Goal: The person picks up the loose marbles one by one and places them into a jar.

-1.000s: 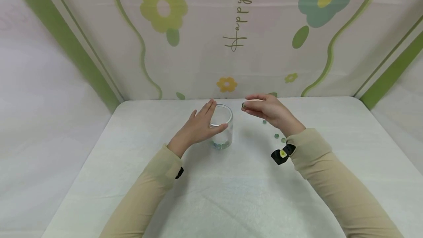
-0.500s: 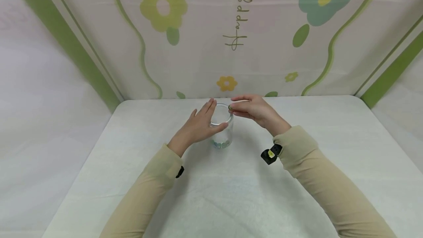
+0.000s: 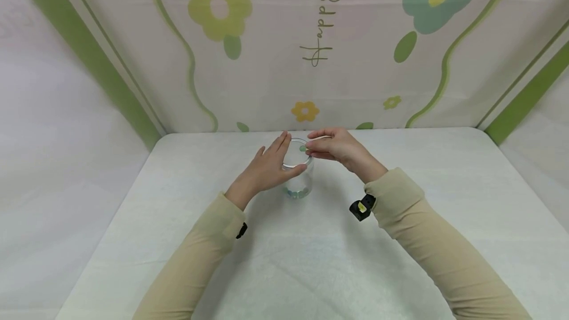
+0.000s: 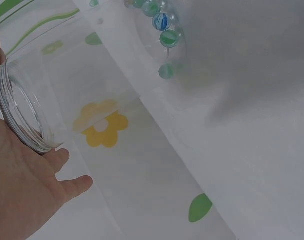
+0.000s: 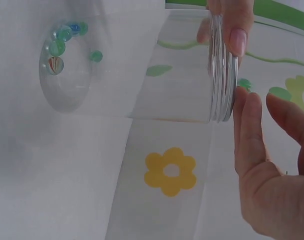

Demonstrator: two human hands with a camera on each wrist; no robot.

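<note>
A clear glass jar (image 3: 305,178) stands upright on the white-covered table, several glass marbles (image 5: 57,47) lying on its bottom. My left hand (image 3: 263,169) holds the jar near its rim, thumb at the near side and the other fingers along the left and far side. At the right edge of the mouth is my right hand (image 3: 342,151), its thumb and fingertips spread apart. Just past those fingertips, over the jar's opening, is a green marble (image 3: 303,148); in the right wrist view it appears free of the fingers.
Behind the table rises a pale cloth backdrop with printed flowers (image 3: 304,111) and leaves. White cloth walls (image 3: 66,162) flank the table (image 3: 284,270). A small black wrist camera (image 3: 361,209) sits at the right cuff.
My right hand has moved left to the jar's mouth with the green marble, and its fingers have let it go. The loose marbles on the table at right are now hidden behind the arm.
</note>
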